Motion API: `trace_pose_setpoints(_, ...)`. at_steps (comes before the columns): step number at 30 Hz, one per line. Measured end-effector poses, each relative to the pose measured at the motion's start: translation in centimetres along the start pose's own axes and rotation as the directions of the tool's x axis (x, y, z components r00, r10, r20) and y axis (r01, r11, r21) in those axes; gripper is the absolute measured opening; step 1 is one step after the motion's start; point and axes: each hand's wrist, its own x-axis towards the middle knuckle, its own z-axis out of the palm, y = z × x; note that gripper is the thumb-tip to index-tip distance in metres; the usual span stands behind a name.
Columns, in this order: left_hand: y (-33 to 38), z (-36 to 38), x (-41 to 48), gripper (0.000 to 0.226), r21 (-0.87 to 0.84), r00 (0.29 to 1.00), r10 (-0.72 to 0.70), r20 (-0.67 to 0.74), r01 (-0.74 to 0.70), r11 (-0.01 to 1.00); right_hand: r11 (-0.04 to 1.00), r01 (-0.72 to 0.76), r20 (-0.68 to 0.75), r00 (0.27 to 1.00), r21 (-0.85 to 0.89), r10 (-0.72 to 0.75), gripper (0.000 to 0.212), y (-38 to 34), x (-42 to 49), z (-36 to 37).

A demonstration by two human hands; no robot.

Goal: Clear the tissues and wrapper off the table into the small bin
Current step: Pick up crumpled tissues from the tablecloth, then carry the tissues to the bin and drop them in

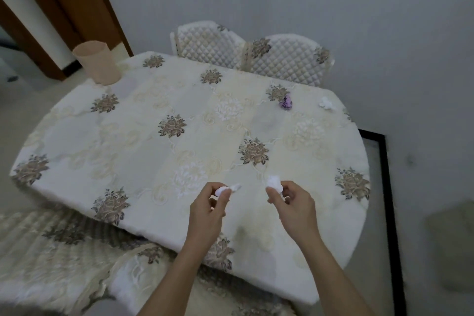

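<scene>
Item one: our left hand pinches a crumpled white tissue between thumb and fingertips; our right hand pinches a second tissue likewise. Both are held just over the table's near edge.

Item two: purple wrapper and a third tissue, near the far right edge.

Item three: small bin, far left corner, well apart from both hands.

Risk: light pinches may shed wads during the long carry.

Writing: none legible.
</scene>
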Motion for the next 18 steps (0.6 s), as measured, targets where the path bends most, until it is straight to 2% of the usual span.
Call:
trace_pose_setpoints(8,2.0,1.9,-4.0,0.013,0.050,0.998,0.053,-0.018,-0.052,0.997,0.999,0.036,-0.043,0.998,0.020,-0.035,0.015,0.5,-3.0,-3.5)
trace_pose_setpoints(10,2.4,1.9,-5.4,0.013,0.075,0.996,0.051,-0.078,-0.045,0.996,0.998,0.060,-0.004,0.998,0.027,-0.060,0.015,0.7,-3.9,-3.9)
trace_pose_setpoints(14,3.2,0.6,-8.6,0.011,0.094,0.968,0.038,-0.250,-0.015,0.995,0.993,0.113,0.082,0.990,0.026,-0.115,0.031,1.1,-5.8,-3.7)
trace_pose_setpoints(18,2.9,-2.5,-13.4,0.012,0.122,0.921,0.013,-0.390,0.037,0.992,0.990,0.135,0.214,0.966,0.050,-0.143,0.019,1.1,-8.7,-1.4)
